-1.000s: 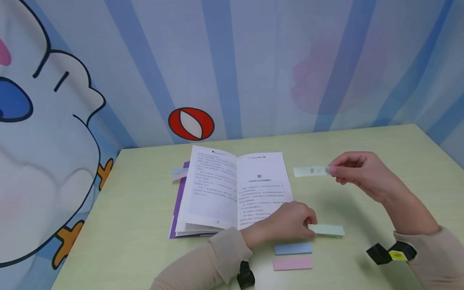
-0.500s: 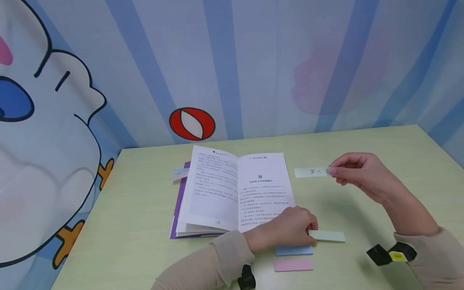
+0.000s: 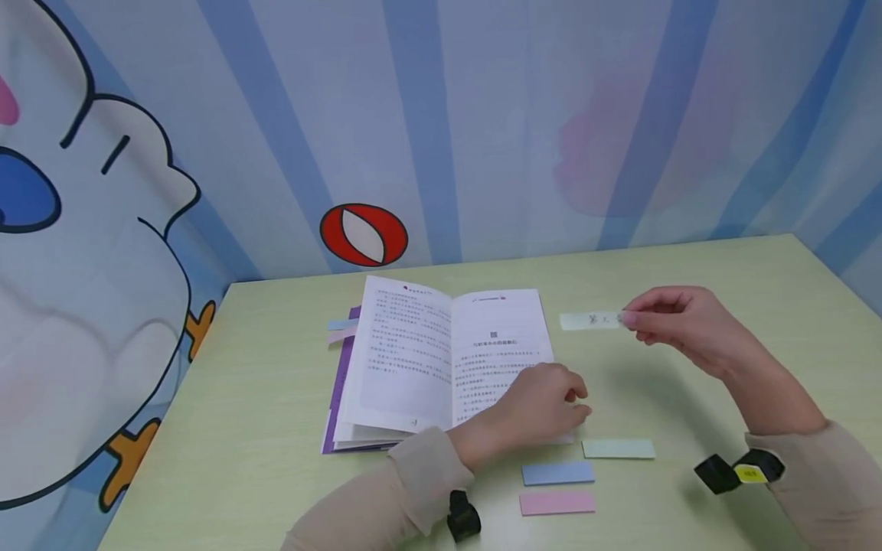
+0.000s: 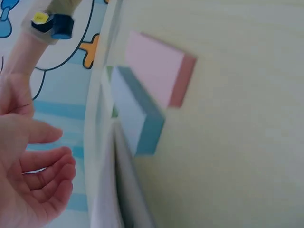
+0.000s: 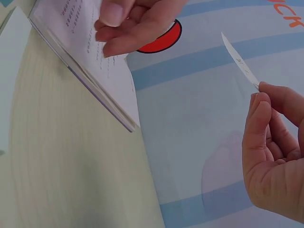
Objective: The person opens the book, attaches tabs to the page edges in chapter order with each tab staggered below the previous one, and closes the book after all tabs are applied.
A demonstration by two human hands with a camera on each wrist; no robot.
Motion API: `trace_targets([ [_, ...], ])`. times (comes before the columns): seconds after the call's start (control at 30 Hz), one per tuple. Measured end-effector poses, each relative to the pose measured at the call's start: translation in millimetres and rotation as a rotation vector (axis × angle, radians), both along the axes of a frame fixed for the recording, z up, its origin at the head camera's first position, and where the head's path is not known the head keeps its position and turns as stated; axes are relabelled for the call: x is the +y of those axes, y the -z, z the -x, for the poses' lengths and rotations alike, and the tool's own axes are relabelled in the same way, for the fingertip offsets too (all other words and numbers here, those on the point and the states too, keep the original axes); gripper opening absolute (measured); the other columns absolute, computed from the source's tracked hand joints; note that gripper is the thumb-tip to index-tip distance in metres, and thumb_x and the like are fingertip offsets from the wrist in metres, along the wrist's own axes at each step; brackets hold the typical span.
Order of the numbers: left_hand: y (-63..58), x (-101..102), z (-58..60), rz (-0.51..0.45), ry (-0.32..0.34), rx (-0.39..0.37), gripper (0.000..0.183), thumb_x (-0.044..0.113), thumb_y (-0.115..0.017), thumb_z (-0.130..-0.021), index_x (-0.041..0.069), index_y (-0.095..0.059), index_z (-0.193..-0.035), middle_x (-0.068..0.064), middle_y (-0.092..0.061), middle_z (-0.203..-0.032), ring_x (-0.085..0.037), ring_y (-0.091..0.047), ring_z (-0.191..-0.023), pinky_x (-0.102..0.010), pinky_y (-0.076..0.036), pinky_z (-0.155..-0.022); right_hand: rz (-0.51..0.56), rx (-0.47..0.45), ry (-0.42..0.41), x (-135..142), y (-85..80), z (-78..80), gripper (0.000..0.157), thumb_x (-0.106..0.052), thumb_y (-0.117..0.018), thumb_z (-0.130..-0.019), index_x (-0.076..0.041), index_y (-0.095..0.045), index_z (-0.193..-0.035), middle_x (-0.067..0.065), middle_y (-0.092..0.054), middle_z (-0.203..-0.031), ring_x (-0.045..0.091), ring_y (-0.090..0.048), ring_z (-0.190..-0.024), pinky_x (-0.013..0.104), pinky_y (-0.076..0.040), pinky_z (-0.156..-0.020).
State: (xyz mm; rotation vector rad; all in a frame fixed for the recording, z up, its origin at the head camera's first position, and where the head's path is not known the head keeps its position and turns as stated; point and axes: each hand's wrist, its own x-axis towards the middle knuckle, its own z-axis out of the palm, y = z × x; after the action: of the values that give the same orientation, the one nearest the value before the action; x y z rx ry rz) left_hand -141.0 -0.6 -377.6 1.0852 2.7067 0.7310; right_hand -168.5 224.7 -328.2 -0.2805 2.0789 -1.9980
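Note:
Between thumb and fingertips, my right hand (image 3: 689, 325) pinches one end of a pale green sticky tab (image 3: 589, 321) with handwriting on it. The tab is held up right of an open book (image 3: 406, 344), and in the right wrist view the strip (image 5: 239, 61) bows slightly. My left hand (image 3: 540, 405) hovers over the lower part of the book's right page, fingers loosely bent and holding nothing. Close below it lies a pad of green sticky tabs (image 3: 618, 449), then a blue pad (image 3: 558, 474) and a pink pad (image 3: 556, 503), one under another.
A blue tab (image 3: 342, 325) and a pink tab (image 3: 341, 335) stick out from the book's left edge, above its purple cover. The light wooden table (image 3: 241, 428) meets a striped blue backdrop (image 3: 482, 138) with cartoon prints. Each sleeve has a black wrist device.
My left hand has let go of the green pad, which now lies flat on the table, and has moved up over the page. My right hand still holds the tab in nearly the same place.

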Motion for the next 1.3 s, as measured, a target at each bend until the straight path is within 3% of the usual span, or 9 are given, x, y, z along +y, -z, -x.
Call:
trace_targets([
  [0.2, -13.0, -17, 15.1, 0.021, -0.150, -0.012, 0.019, 0.015, -0.059, -0.091, 0.006, -0.070, -0.102, -0.001, -0.068, -0.093, -0.007, -0.056, -0.078, -0.017, -0.044, -0.072, 0.006, -0.081, 0.010, -1, 3.5, 8.8, 0.018, -0.002, -0.061, -0.089, -0.014, -0.073, -0.084, 0.000, -0.068, -0.079, 0.012, -0.063, -0.067, 0.024, -0.054, -0.064],
  [0.33, -17.1, -25, 21.5, 0.058, -0.247, -0.001, 0.026, 0.015, -0.057, -0.093, 0.003, -0.065, -0.115, -0.006, -0.066, -0.109, -0.015, -0.061, -0.100, -0.026, -0.047, -0.086, -0.045, -0.120, 0.012, -2, 10.5, 16.8, 0.015, -0.007, -0.063, -0.088, -0.017, -0.072, -0.083, -0.001, -0.068, -0.080, 0.012, -0.063, -0.068, 0.024, -0.054, -0.067],
  [0.43, -15.8, -28, 24.5, 0.096, -0.289, 0.029, 0.035, 0.017, -0.056, -0.093, 0.003, -0.057, -0.125, -0.010, -0.060, -0.123, -0.021, -0.055, -0.115, -0.032, -0.044, -0.095, -0.078, -0.149, 0.019, -4, 19.5, 23.2, 0.013, -0.010, -0.064, -0.088, -0.019, -0.072, -0.083, -0.002, -0.068, -0.080, 0.011, -0.063, -0.069, 0.025, -0.054, -0.069],
  [0.63, -7.1, -31, 26.0, 0.229, -0.255, 0.113, 0.055, 0.025, -0.056, -0.093, 0.004, -0.038, -0.141, -0.011, -0.036, -0.146, -0.024, -0.038, -0.131, -0.043, -0.041, -0.098, -0.112, -0.188, 0.021, -7, 37.2, 32.1, 0.010, -0.012, -0.067, -0.086, -0.020, -0.071, -0.082, -0.004, -0.067, -0.079, 0.009, -0.062, -0.068, 0.024, -0.054, -0.069],
  [0.73, -2.6, -33, 24.8, 0.303, -0.228, 0.107, 0.060, 0.029, -0.054, -0.094, 0.006, -0.031, -0.145, -0.008, -0.028, -0.150, -0.023, -0.030, -0.135, -0.048, -0.038, -0.099, -0.113, -0.208, 0.026, -10, 44.1, 35.0, 0.009, -0.011, -0.067, -0.086, -0.019, -0.070, -0.081, -0.003, -0.067, -0.077, 0.008, -0.062, -0.066, 0.024, -0.054, -0.067],
  [0.93, 0.3, -35, 21.5, 0.366, -0.201, 0.051, 0.063, 0.033, -0.050, -0.096, 0.008, -0.025, -0.147, -0.006, -0.022, -0.153, -0.022, -0.023, -0.138, -0.053, -0.033, -0.102, -0.160, -0.242, 0.023, -15, 55.0, 38.3, 0.004, -0.010, -0.068, -0.085, -0.013, -0.070, -0.086, -0.003, -0.065, -0.076, 0.008, -0.061, -0.066, 0.023, -0.053, -0.065],
  [1.13, 3.1, -33, 19.4, 0.406, -0.168, 0.067, 0.064, 0.038, -0.048, -0.096, 0.011, -0.023, -0.148, -0.003, -0.019, -0.153, -0.021, -0.021, -0.139, -0.052, -0.031, -0.103, -0.202, -0.255, 0.042, -20, 60.3, 38.7, 0.011, -0.010, -0.069, -0.084, -0.004, -0.069, -0.093, -0.001, -0.065, -0.075, 0.008, -0.060, -0.063, 0.023, -0.053, -0.062],
  [1.3, 8.2, -30, 19.2, 0.443, -0.137, 0.079, 0.064, 0.042, -0.046, -0.096, 0.013, -0.023, -0.149, 0.000, -0.018, -0.154, -0.019, -0.019, -0.140, -0.052, -0.029, -0.105, -0.189, -0.273, 0.047, -21, 62.8, 38.2, 0.011, -0.009, -0.069, -0.084, -0.003, -0.069, -0.094, 0.000, -0.066, -0.076, 0.008, -0.060, -0.061, 0.022, -0.053, -0.060],
])
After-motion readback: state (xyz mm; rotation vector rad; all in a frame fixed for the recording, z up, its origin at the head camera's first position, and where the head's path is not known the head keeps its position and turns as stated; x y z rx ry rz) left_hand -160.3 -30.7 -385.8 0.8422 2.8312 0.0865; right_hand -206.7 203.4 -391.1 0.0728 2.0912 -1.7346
